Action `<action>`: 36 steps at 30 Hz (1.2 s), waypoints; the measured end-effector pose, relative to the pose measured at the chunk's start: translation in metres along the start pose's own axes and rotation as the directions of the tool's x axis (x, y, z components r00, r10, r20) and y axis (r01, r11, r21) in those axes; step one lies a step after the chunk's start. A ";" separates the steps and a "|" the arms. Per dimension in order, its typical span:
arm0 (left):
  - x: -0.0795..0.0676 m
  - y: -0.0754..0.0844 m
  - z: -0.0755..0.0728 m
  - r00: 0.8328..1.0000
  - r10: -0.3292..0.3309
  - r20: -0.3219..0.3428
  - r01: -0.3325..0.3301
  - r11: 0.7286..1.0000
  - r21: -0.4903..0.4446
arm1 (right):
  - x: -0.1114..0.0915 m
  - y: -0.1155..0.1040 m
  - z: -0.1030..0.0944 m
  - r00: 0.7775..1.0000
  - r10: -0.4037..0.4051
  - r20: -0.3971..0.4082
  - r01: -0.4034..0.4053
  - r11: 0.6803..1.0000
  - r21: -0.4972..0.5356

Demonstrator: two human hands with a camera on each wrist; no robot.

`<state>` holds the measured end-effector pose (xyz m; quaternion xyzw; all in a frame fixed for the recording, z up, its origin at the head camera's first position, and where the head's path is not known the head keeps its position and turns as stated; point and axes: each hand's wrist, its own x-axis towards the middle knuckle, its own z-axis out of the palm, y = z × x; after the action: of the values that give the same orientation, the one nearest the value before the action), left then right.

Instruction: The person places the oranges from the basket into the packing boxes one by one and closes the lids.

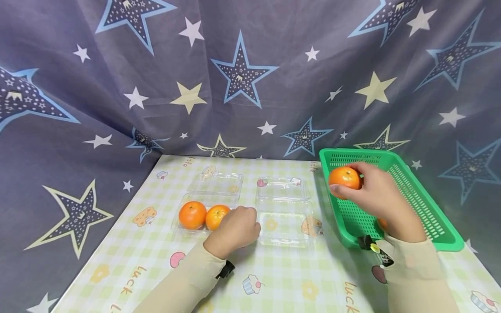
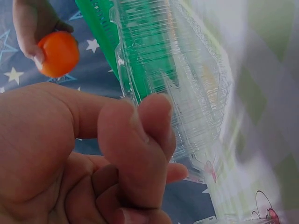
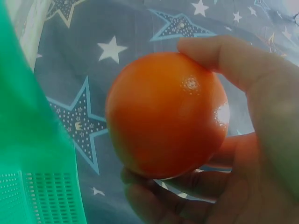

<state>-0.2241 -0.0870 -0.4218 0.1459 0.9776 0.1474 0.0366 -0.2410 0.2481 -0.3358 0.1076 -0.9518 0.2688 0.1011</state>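
Observation:
Over the green basket, my right hand grips an orange, thumb on one side and fingers on the other. The right wrist view shows this orange whole in the grasp. My left hand is curled above the table between two clear plastic clamshell boxes, with thumb and index fingertips together and nothing visible between them. The left box has two oranges in its near half, the left orange and a second orange partly covered by my left hand. The right box lies open with nothing in it.
Another orange shows inside the basket, mostly hidden behind my right wrist. A checked, printed cloth covers the table. Behind it hangs a dark curtain with stars.

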 end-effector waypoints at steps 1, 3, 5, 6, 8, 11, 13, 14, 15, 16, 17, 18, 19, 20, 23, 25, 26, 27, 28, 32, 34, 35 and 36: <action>0.000 0.000 0.000 1.000 0.002 -0.001 -0.002 1.000 -0.001 | 0.000 -0.001 0.001 1.000 -0.009 -0.002 0.009 1.000 0.003; 0.001 0.001 0.000 1.000 0.007 -0.002 -0.007 1.000 0.002 | 0.001 -0.003 0.003 1.000 -0.029 -0.008 0.029 1.000 0.006; 0.001 0.001 -0.001 1.000 0.009 -0.001 -0.009 1.000 0.008 | 0.000 -0.005 0.004 0.999 -0.037 -0.017 0.037 0.999 0.012; 0.002 0.002 -0.001 1.000 0.010 -0.002 -0.010 1.000 0.011 | 0.000 -0.006 0.004 0.999 -0.041 -0.019 0.041 0.999 0.014; 0.002 0.002 -0.002 1.000 0.013 -0.003 -0.012 1.000 0.012 | -0.001 -0.008 0.006 0.998 -0.052 -0.029 0.053 0.999 0.010; 0.003 0.002 -0.002 1.000 0.011 -0.005 -0.011 1.000 0.013 | -0.003 -0.012 0.008 0.998 -0.062 -0.027 0.062 0.998 0.012; 0.004 0.002 -0.001 1.000 0.009 -0.001 -0.009 1.000 0.011 | -0.004 -0.015 0.010 0.997 -0.070 -0.021 0.071 0.997 0.020; 0.004 0.001 -0.001 1.000 0.008 0.001 -0.008 1.000 0.012 | -0.004 -0.016 0.012 0.997 -0.075 -0.017 0.076 0.997 0.022; 0.004 0.001 0.000 1.000 0.008 0.002 -0.008 1.000 0.014 | -0.004 -0.018 0.014 0.997 -0.080 -0.014 0.080 0.997 0.021; 0.004 0.001 0.000 1.000 0.009 0.003 -0.009 1.000 0.016 | -0.004 -0.019 0.015 0.996 -0.085 -0.011 0.085 0.996 0.021; 0.005 0.001 0.001 1.000 0.010 0.004 -0.011 1.000 0.016 | -0.004 -0.020 0.017 0.996 -0.091 -0.009 0.091 0.996 0.021; 0.005 0.001 0.001 1.000 0.012 0.003 -0.012 1.000 0.013 | -0.004 -0.021 0.019 0.995 -0.096 -0.009 0.096 0.995 0.016; 0.005 0.001 0.001 1.000 0.012 0.003 -0.012 1.000 0.011 | -0.003 -0.022 0.021 0.995 -0.099 -0.007 0.099 0.995 0.014; 0.005 0.001 0.002 1.000 0.014 0.003 -0.014 1.000 0.011 | -0.003 -0.022 0.022 0.995 -0.099 -0.003 0.099 0.995 0.010; 0.005 0.001 0.002 1.000 0.015 0.003 -0.015 1.000 0.005 | -0.002 -0.023 0.027 0.995 -0.100 0.004 0.100 0.995 0.008; 0.004 0.002 0.002 1.000 0.016 0.003 -0.016 1.000 0.003 | -0.002 -0.024 0.030 0.995 -0.100 0.009 0.100 0.995 0.009; 0.004 0.002 0.002 1.000 0.016 0.005 -0.016 1.000 0.003 | -0.002 -0.024 0.031 0.995 -0.101 0.011 0.101 0.995 0.007; 0.004 0.002 0.002 1.000 0.016 0.007 -0.016 1.000 0.002 | -0.002 -0.024 0.032 0.995 -0.102 0.014 0.102 0.995 0.007; 0.004 0.002 0.002 1.000 0.016 0.009 -0.016 1.000 0.001 | -0.002 -0.025 0.034 0.994 -0.104 0.018 0.103 0.995 0.006; 0.002 0.003 0.001 1.000 0.009 0.020 -0.009 1.000 0.006 | -0.001 -0.028 0.041 0.993 -0.106 0.042 0.106 0.994 0.005; 0.002 0.003 0.001 1.000 0.003 0.025 -0.003 1.000 0.007 | -0.001 -0.031 0.045 0.992 -0.113 0.048 0.112 0.994 0.010; 0.001 0.003 0.001 1.000 0.001 0.028 -0.001 1.000 0.008 | 0.000 -0.032 0.046 0.992 -0.117 0.048 0.117 0.993 0.013; 0.001 0.002 0.001 1.000 -0.002 0.029 0.002 1.000 0.008 | 0.000 -0.033 0.048 0.991 -0.122 0.049 0.122 0.992 0.016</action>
<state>-0.2243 -0.0841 -0.4221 0.1473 0.9777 0.1412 0.0505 -0.2387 0.1953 -0.3598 0.1729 -0.9440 0.2653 0.0928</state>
